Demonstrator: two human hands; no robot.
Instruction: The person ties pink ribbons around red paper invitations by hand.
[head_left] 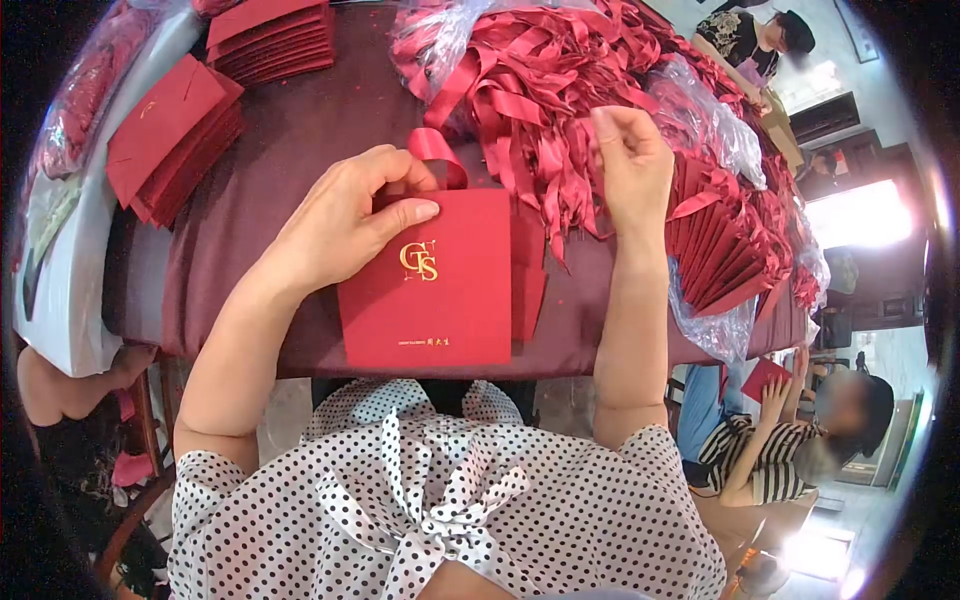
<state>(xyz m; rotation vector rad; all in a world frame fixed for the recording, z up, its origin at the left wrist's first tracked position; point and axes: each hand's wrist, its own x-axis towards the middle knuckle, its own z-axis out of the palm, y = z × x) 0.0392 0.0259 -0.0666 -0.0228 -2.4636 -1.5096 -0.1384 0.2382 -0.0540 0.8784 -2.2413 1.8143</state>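
Observation:
A flat red paper gift bag (425, 310) with gold lettering lies near the table's front edge. My left hand (355, 215) grips its top edge, thumb on the front face and fingers curled behind. A loop of red ribbon (436, 150) rises from the top of the bag beside those fingers. My right hand (637, 165) is raised in front of the ribbon heap, thumb and fingertips brought together; I cannot make out whether anything is between them. Behind the bag, more red paper (527, 290) shows at its right side.
A large heap of red ribbons (550, 90) covers the back right. Fanned red bags (715, 245) and clear plastic (715, 325) lie at the right. Stacked red bags (165, 135) stand at the left. A person in stripes (775, 450) sits at the right, holding something red.

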